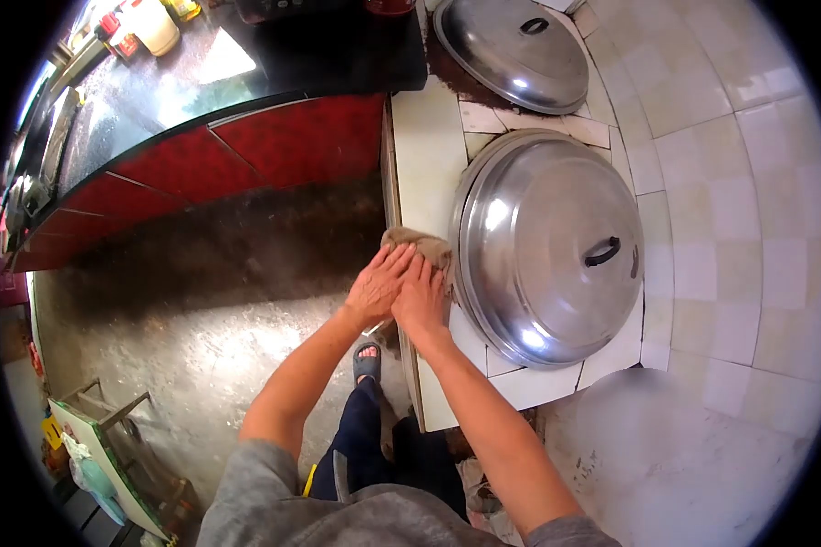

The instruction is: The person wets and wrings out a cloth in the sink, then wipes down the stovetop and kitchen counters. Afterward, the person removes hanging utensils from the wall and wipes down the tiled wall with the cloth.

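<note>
A folded brown cloth (417, 244) lies on the white tiled stove top (424, 164), at its left edge. Both hands press on it side by side. My left hand (375, 287) rests with its fingertips on the cloth's lower left part, fingers stretched out. Beside it, my right hand (420, 296) lies with extended fingers on the cloth's lower part. Just right of the cloth is a large domed metal lid (547, 246) with a black handle.
A second metal lid (511, 55) leans at the back of the stove. A dark counter (146, 118) with bottles and red cabinet fronts (292, 141) stands at the upper left. Tiled wall (711, 228) bounds the right. A wooden stand (109, 456) is at the lower left.
</note>
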`<state>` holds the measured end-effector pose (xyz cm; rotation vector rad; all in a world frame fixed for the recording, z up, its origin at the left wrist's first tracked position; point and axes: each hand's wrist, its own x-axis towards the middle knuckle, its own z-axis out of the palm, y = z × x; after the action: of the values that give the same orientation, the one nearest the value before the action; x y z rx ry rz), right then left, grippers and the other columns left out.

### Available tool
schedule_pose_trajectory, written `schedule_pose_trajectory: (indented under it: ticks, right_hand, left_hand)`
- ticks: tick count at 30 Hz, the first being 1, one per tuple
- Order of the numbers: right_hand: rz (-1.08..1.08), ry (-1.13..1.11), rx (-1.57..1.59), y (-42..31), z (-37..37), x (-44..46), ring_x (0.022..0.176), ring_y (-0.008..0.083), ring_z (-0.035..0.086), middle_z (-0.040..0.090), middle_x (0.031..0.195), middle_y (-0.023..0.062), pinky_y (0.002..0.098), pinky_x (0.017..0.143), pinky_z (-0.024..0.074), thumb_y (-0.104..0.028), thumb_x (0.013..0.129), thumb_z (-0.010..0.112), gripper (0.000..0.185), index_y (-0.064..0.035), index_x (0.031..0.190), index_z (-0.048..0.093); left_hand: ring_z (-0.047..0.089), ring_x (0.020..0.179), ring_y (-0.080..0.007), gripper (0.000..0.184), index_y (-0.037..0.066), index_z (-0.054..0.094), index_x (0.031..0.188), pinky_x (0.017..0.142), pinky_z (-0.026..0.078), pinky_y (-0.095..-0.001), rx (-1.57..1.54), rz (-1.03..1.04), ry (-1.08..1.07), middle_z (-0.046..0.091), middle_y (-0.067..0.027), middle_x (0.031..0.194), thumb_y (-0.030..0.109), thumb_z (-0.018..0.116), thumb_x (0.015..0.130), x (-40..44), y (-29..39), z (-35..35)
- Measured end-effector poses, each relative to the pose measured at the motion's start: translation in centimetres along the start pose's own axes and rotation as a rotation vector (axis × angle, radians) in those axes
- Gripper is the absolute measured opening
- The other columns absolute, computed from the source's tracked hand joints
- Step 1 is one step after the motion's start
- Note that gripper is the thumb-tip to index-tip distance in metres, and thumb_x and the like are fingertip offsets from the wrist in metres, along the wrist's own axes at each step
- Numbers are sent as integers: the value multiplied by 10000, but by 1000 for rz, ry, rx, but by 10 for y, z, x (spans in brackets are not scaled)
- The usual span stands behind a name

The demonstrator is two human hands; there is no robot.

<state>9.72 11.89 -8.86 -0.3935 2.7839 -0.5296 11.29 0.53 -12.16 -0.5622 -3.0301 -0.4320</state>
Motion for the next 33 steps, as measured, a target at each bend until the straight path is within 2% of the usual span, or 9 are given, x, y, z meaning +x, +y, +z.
schedule_pose_trajectory:
  ticks: [5,9,15,17,18,23,31,32,33]
  right_hand:
    - [-99,31,-132,-10,-9,58,1215,456,411,430,1323,192,517,1014,371,-110,795,610,657,-15,1384,333]
    - [-171,-105,-206,-13,-33,117,1357,422,300,321,1466,169,445,1109,318,-85,776,605,716,-77,1425,303]
    - [-187,-229,-220,-10,-59,122,1213,400,449,415,1368,184,446,1033,392,-115,799,560,540,-71,1324,445]
    - [-224,-202,-196,2,-52,104,1140,401,497,477,1281,192,454,986,425,-115,806,552,462,-62,1261,496]
    - [-322,-78,-146,16,-39,93,1048,415,537,524,1145,194,471,909,462,-133,826,544,359,-59,1177,532]
    - [-378,-105,-44,42,-20,6,939,419,559,525,1080,194,494,812,477,-143,822,570,254,-64,1063,564]
    - [-398,-149,129,102,-9,-174,954,365,560,543,1017,139,458,803,477,-77,771,598,252,-92,1022,582]
    - [-399,-183,130,108,-9,-195,958,366,556,537,1023,142,457,806,477,-61,765,591,264,-84,1028,579]
    - [-403,-214,131,113,-9,-213,961,368,551,531,1029,146,456,808,477,-46,760,583,276,-77,1033,576]
  left_hand:
    - [266,1418,-305,662,66,364,1434,1166,176,-411,-54,-96,71,286,-202,1518,294,531,835,32,-31,-5]
    - [266,1407,-352,774,61,341,1443,1144,246,-402,-303,-265,239,257,-238,1516,241,641,753,65,-48,-8]
    - [284,1393,-362,683,21,377,1381,1100,342,-386,-359,-399,273,291,-236,1494,177,641,770,69,-30,1]
    - [279,1391,-374,631,10,411,1334,1082,366,-399,-413,-434,300,304,-248,1480,140,643,762,61,-15,11]
    - [278,1391,-378,580,3,433,1272,1060,391,-411,-437,-448,274,295,-264,1476,79,653,740,49,-2,7]
    - [418,1250,-457,641,4,389,1293,988,440,-450,-743,-589,292,309,-297,1439,36,689,727,-25,81,28]
    - [461,1152,-483,543,-32,391,1273,939,435,-458,-781,-701,432,424,-295,1312,-24,597,771,-138,239,68]
    - [473,1177,-469,461,-46,382,1291,937,450,-460,-829,-727,393,423,-319,1332,24,523,858,-152,256,72]
    - [478,1173,-462,468,-48,381,1296,937,448,-458,-924,-763,401,439,-312,1319,21,522,855,-163,271,72]
